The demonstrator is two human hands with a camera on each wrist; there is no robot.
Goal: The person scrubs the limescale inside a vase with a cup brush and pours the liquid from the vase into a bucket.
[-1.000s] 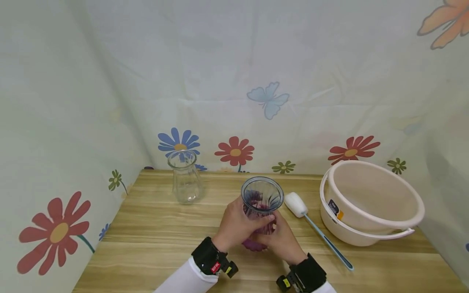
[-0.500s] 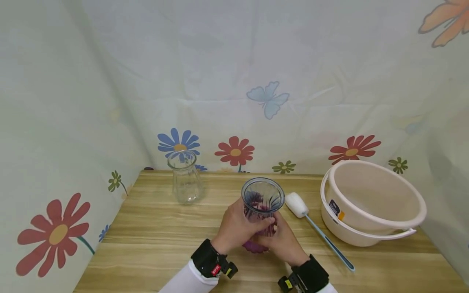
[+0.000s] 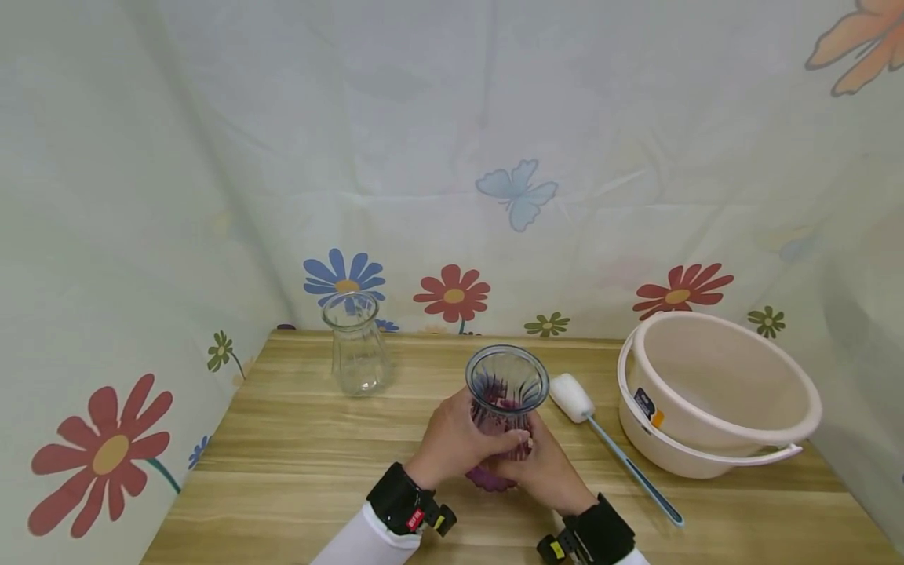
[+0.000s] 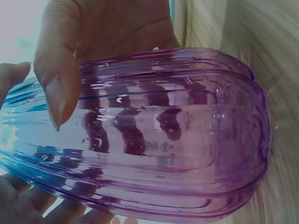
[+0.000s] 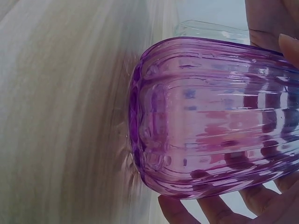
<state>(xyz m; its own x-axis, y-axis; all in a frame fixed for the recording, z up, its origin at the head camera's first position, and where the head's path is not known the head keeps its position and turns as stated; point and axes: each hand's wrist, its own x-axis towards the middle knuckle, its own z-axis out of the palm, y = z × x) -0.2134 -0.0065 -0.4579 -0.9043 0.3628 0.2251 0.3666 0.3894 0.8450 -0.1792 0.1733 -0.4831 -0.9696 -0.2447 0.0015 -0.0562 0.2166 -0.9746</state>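
Observation:
In the head view, both hands hold an upright ribbed glass vase, bluish at its flared rim and purple toward its base. The left hand wraps the left side, its thumb across the front. Opposite it, the right hand grips the right side lower down, with the thumb partly behind the left one. The purple vase's lower body fills the left wrist view, fingers showing through the glass. Seen from the right wrist, the vase's rounded base is close over the wooden tabletop.
A clear glass vase stands at the back left. Right of the hands lies a brush with a white sponge head and blue handle. Two pale pink buckets are nested at the right. A flowered curtain surrounds the wooden table.

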